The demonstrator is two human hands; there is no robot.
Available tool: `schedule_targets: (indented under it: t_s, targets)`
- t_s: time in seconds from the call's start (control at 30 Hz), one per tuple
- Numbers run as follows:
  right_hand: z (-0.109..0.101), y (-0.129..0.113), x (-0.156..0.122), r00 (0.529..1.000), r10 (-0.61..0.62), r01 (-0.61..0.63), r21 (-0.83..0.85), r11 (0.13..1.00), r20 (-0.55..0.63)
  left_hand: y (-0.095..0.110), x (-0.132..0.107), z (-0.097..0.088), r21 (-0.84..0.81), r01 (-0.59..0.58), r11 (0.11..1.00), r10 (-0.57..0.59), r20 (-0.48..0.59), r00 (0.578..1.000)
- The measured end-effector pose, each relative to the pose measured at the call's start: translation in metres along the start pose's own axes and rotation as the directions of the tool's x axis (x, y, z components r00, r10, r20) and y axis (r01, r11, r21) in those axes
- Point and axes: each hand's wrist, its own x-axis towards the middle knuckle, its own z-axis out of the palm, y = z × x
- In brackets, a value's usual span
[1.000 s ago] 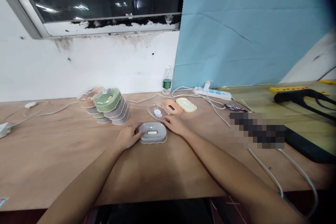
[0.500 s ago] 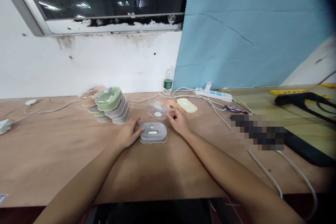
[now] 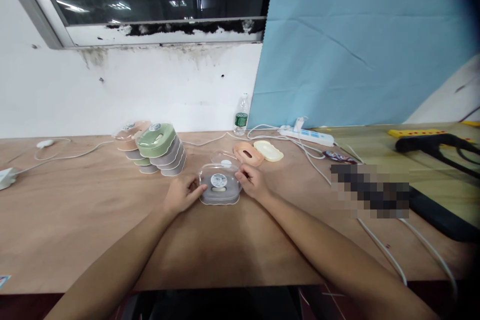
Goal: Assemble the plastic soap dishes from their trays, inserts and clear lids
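Grey soap box (image 3: 219,194) sits on the wooden table (image 3: 75,220) near centre, at 12 o'clock from the person, with a clear lid (image 3: 219,176) laid on top of it; a round white sticker shows through the lid. Left hand (image 3: 182,195) at the box's 9 o'clock, fingers curled against its left end, thumb touching the lid edge: a light side hold, not a full wrap. Right hand (image 3: 253,183) at the box's 3 o'clock, fingertips pinching the lid's right rim. Whether the lid is fully seated can't be told; its far edge looks slightly raised. At 1 o'clock from the box, just beyond the right hand: an orange soap dish part (image 3: 247,153) and next to it a pale yellow one (image 3: 268,150), both flat on the table. At 10 o'clock: a leaning stack of soap boxes (image 3: 159,150), green on top, grey beneath, and a pinkish one behind. Water bottle (image 3: 241,115) at 12 o'clock against the wall. White power strip (image 3: 309,135) at 2 o'clock with white cables (image 3: 378,245) trailing toward the near right table edge.
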Motion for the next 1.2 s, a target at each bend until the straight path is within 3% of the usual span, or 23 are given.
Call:
schedule_targets:
  t_s: [0.17,0.33,0.5,1.0,1.2]
  targets:
    - [0.003,0.002,0.007,0.988,0.079,-0.07,-0.072,0.995,0.136,-0.002,0.004,0.001,0.058,0.055,0.997,-0.059,0.067,0.996]
    - [0.005,0.013,0.012,0.939,0.123,-0.105,-0.073,0.992,0.322,-0.009,0.007,0.002,0.056,0.039,0.998,-0.049,0.204,0.978]
    - [0.003,0.018,0.013,0.921,0.108,-0.099,-0.044,0.994,0.375,-0.009,0.007,0.001,0.042,0.0,0.999,-0.01,0.244,0.97]
    - [-0.002,0.026,0.015,0.891,0.057,-0.049,-0.029,0.998,0.45,-0.009,0.006,0.002,0.068,0.075,0.995,-0.088,0.218,0.972]
    - [-0.001,0.028,0.014,0.895,0.054,-0.041,-0.039,0.998,0.442,-0.011,0.006,0.004,0.0,0.066,0.998,-0.066,0.091,0.994]
